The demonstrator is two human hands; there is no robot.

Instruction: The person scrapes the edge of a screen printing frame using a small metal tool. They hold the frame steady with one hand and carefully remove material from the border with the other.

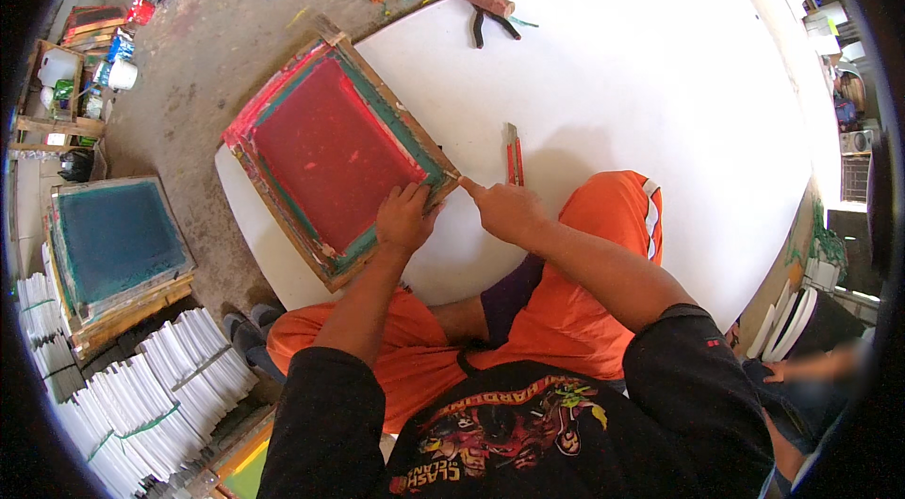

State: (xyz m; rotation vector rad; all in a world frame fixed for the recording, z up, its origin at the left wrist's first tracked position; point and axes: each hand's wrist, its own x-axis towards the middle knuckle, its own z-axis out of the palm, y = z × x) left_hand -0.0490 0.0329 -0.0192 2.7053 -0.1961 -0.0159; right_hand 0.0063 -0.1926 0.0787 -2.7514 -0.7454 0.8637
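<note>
Head view: the left hand (403, 216) presses flat, fingers spread, on the near corner of the red screen frame (335, 152) lying at the white board's (641, 84) left edge. The right hand (504, 207) pinches at that frame corner; a red cutter (513, 156) lies just beside it.

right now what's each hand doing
Left hand: open, fingers spread flat on the wooden screen frame, holding nothing.
Right hand: forefinger at the frame's corner; whether it grips anything cannot be told.

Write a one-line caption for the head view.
Left hand steadies a red screen frame; right hand picks its corner.
</note>
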